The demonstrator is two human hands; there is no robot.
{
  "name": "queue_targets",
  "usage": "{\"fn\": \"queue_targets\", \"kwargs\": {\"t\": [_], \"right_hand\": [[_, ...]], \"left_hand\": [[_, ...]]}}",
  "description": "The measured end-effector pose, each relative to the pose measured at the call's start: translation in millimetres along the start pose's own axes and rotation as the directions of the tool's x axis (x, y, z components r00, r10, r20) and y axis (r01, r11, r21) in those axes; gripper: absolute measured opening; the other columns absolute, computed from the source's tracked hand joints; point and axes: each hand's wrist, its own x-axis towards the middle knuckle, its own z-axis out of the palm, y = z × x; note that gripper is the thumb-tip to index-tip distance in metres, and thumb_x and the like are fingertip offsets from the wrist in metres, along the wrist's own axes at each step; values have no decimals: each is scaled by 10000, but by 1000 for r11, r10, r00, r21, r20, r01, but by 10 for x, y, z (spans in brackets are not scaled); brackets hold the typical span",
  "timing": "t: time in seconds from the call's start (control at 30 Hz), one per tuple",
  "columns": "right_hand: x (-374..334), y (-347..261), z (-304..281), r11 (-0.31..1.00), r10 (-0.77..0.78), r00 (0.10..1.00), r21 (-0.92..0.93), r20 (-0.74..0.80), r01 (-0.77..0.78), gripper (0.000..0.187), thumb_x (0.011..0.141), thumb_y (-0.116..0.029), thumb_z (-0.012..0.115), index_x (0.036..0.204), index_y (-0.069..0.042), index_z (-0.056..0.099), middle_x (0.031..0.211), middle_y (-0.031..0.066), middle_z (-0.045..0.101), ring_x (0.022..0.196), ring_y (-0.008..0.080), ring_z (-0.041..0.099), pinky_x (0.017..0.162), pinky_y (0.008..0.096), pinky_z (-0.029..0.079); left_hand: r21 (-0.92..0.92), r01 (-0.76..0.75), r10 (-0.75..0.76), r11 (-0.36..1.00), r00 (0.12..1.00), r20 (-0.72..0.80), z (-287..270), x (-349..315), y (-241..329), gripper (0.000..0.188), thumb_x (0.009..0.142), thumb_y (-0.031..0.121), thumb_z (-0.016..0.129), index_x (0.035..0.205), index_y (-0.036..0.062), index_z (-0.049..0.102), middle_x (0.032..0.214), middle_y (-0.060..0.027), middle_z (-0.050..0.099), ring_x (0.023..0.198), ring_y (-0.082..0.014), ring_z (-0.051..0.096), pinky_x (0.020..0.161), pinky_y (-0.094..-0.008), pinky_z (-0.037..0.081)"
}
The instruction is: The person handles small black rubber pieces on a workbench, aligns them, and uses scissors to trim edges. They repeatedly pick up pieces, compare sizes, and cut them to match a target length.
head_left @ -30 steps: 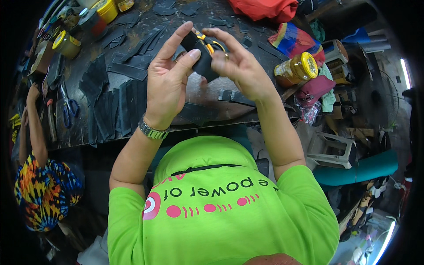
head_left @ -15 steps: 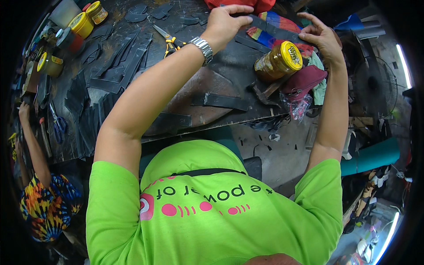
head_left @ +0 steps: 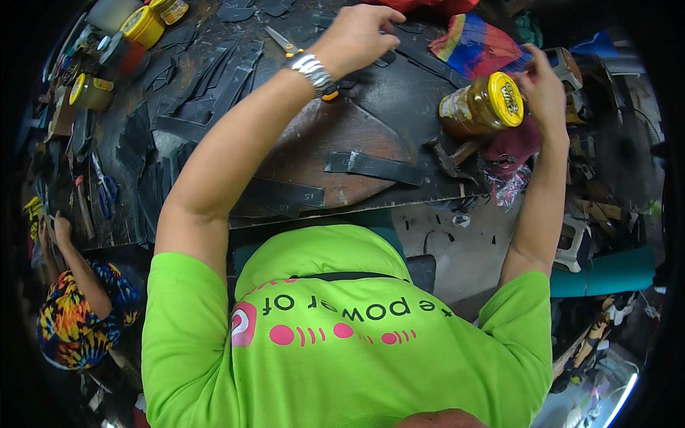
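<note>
My left hand (head_left: 360, 41) hovers over the far middle of the dark table, a silver watch on its wrist. Its fingers are bent and apart, with nothing clearly between them. Small dark pieces (head_left: 385, 58) lie just under it, and a long dark strip (head_left: 432, 65) lies to its right. My right hand (head_left: 544, 93) is at the far right, beside a yellow-lidded jar (head_left: 467, 110). Its fingertips are blurred and partly hidden, so any hold is unclear. A red, blue and yellow cloth (head_left: 478, 46) lies beyond the jar. Scissors (head_left: 282, 41) lie left of my left hand.
Dark cut pieces (head_left: 207, 89) cover the left of the table. Marked strips (head_left: 374, 168) lie near its front edge. A hammer (head_left: 453, 158) and maroon pouch (head_left: 515, 146) sit by the jar. Yellow-lidded containers (head_left: 143, 28) stand far left. Another person's hand (head_left: 63, 230) is at left.
The dark strip that was stretched between both hands no longer shows between them. My left hand has opened and drawn slightly down; my right has shifted right. The view has swung a little.
</note>
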Motion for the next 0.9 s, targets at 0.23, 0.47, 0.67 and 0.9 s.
{"fn": "queue_targets", "kwargs": {"t": [0.23,0.47,0.67,0.9], "right_hand": [[-904,-1467,-128,701,-89,994,704,-68,111,380,914,27,704,1267,-105,662,942,27,718,898,116,681,833,268,528],[-455,-1933,898,726,-329,933,670,143,154,390,888,9,678,1265,-58,605,965,188,750,933,332,749,837,382,570],[-182,-2164,1284,941,-190,954,319,230,111,414,811,-69,756,1205,-33,635,878,194,734,838,371,722,747,452,564],[-134,-2274,1367,981,-172,964,121,201,150,420,794,-52,691,1203,-49,597,945,265,721,927,446,702,817,528,551]], "left_hand": [[-117,215,-200,970,972,124,-1177,-1048,166,373,891,98,775,1262,93,739,1119,-67,760,945,-180,737,859,-284,576],[-80,182,-170,980,975,141,-1364,-2048,435,332,831,34,782,1160,51,741,1118,-102,731,978,-240,708,869,-352,564],[-75,92,-80,993,985,150,-1334,-2561,437,336,826,82,823,1153,58,755,1141,-103,719,1036,-265,685,904,-362,553],[21,56,-58,998,982,178,-1286,-2652,404,373,809,108,833,1168,70,741,1137,-100,682,1080,-289,631,942,-388,524]]}}
